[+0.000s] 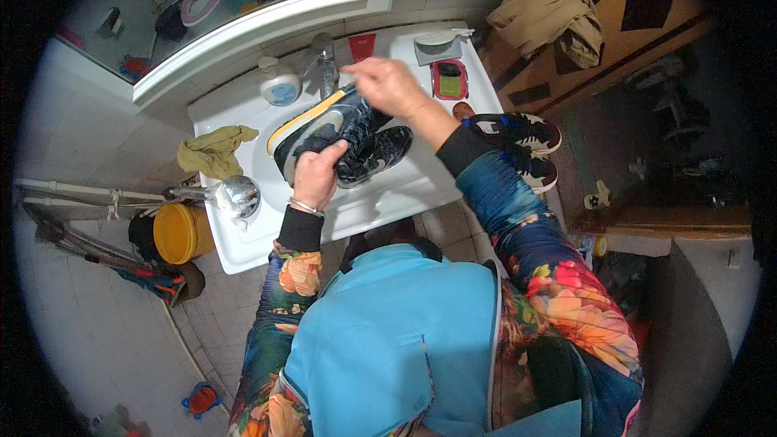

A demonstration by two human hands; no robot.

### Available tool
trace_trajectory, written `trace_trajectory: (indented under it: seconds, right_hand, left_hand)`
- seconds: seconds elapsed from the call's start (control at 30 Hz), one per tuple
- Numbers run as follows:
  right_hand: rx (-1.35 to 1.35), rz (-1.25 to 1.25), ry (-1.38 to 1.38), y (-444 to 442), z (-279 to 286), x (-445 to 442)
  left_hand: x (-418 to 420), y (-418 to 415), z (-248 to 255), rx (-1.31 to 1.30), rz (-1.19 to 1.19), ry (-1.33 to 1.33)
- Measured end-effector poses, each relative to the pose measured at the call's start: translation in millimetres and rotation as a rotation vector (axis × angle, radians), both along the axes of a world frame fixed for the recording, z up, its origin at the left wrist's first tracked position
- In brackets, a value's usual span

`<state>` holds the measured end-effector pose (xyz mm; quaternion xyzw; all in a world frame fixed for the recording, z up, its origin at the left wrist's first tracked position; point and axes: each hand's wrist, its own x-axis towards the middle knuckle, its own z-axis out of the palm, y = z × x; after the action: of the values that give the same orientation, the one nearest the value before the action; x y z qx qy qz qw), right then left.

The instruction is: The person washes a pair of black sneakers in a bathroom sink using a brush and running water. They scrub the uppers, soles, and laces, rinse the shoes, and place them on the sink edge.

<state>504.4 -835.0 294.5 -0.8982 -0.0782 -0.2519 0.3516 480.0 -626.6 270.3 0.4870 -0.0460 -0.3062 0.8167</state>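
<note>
My left hand [315, 179] grips a dark sneaker [318, 133] with a grey side mark and a yellow-edged sole, tilted over the white washbasin [419, 185]. At the sneaker's upper end is my right hand [388, 88], its fingers curled and blurred by motion. A small pale patch shows at those fingertips; I cannot tell what it is, or whether they hold anything. The matching dark sneaker [385, 155] rests in the basin behind the held one, partly hidden by it. Just beyond my right hand stands a chrome faucet [326, 64].
Around the basin are a white pump bottle [280, 85], an olive cloth [215, 152], a chrome shower head [237, 197], a red tube [362, 47] and a pink-rimmed soap dish [450, 80]. Another pair of sneakers [534, 155] sits right of the basin. A yellow bucket [175, 233] stands left.
</note>
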Motion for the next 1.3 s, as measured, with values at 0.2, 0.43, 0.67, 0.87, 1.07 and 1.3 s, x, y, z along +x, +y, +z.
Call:
trace_trajectory:
  seconds: [0.2, 0.43, 0.67, 0.87, 1.07, 1.3]
  right_hand:
    - [0.220, -0.354, -0.306, 11, 2, -19]
    - [0.332, -0.330, -0.252, 56, -22, -40]
    - [0.491, -0.276, -0.071, 24, 4, 13]
    - [0.542, -0.287, -0.158, 40, -10, 1]
    - [0.496, -0.091, -0.217, 85, -11, -49]
    - [0.126, 0.198, -0.292, 57, -2, -57]
  left_hand:
    - [22, -4, -8, -0.484, 0.000, 0.323]
    - [13, -14, -19, -0.715, -0.001, 0.602]
    - [2, -17, -29, -0.717, -0.151, 0.619]
    - [13, -26, -21, -0.659, 0.004, 0.621]
    - [22, -28, -12, -0.765, 0.144, 0.569]
    - [18, -17, -15, -0.769, 0.027, 0.563]
